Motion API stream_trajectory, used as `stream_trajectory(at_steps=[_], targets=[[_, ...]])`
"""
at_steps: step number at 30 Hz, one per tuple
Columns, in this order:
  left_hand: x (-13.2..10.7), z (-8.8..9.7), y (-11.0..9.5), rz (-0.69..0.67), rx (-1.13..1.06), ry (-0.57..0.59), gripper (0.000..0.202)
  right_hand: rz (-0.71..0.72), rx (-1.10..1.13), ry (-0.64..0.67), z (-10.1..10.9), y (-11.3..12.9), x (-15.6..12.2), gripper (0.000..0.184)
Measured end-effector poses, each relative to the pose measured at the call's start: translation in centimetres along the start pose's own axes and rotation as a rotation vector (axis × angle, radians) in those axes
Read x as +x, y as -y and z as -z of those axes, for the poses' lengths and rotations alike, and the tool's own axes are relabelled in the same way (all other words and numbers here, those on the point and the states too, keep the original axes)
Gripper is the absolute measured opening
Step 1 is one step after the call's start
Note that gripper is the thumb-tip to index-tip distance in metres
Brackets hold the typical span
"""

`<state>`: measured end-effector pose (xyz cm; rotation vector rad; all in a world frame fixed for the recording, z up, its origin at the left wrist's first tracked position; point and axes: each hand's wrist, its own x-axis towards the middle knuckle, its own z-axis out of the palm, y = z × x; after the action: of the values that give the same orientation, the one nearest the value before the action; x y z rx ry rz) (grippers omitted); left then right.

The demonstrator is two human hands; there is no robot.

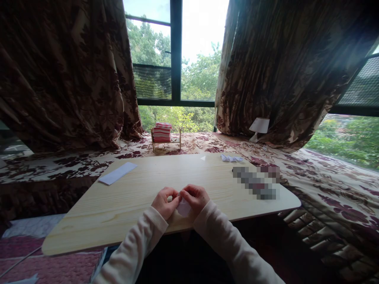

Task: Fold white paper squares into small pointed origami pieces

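Observation:
Near the front edge of the wooden table, both hands meet around a small piece of white paper. My left hand pinches it at its upper left, thumb against forefinger. From the other side, my right hand grips the paper's upper right with thumb and fingers bent. The two thumbs nearly touch. Part of the paper hangs below the fingers; its top edge and any folds are hidden by them. A flat white paper strip lies at the table's left.
Several small folded white papers lie at the far right edge, with a small white scrap to their left. A blurred-out object rests on the right. Behind stand a little rack with pink striped cloths and a white lamp.

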<state>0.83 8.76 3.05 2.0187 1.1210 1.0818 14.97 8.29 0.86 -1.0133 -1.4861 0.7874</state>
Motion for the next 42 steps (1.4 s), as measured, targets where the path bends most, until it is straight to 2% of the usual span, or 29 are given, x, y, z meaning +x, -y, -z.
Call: stream_trajectory(at_steps=[7,9,13,19,22,28,33,37,39,42], targets=[[0.2,-0.2,0.3,-0.031,0.025,0.016,0.021,-0.028,0.045,-0.019,0.0,-0.2,0.3,0.020],[0.2,-0.1,0.5,-0.031,0.010,0.021,0.019,-0.064,0.066,-0.019,0.1,0.0,0.4,0.025],[0.1,0.1,0.6,0.056,-0.089,0.012,0.020,-0.133,0.148,0.025,0.3,0.3,0.5,0.040],[0.0,0.1,0.6,0.120,-0.201,-0.018,0.026,-0.048,0.073,-0.005,0.1,-0.2,0.4,0.025],[0.0,0.0,0.6,0.126,-0.247,-0.030,0.027,-0.037,0.085,0.009,0.1,-0.1,0.4,0.025],[0.1,0.0,1.1,0.192,-0.369,-0.174,0.028,-0.042,0.077,0.017,0.1,0.2,0.4,0.028],[0.0,0.0,0.6,0.155,-0.207,-0.089,0.018,-0.060,0.098,-0.025,0.1,-0.3,0.5,0.027],[0.1,0.3,0.6,0.153,-0.251,-0.205,0.021,-0.072,0.086,-0.041,0.3,0.1,0.6,0.036],[0.2,0.4,0.9,0.174,-0.291,-0.226,0.023,-0.067,0.089,-0.028,0.2,0.4,0.6,0.038],[0.1,0.4,1.2,0.158,-0.272,-0.143,0.023,-0.029,0.087,-0.038,0.1,0.3,0.6,0.037]])
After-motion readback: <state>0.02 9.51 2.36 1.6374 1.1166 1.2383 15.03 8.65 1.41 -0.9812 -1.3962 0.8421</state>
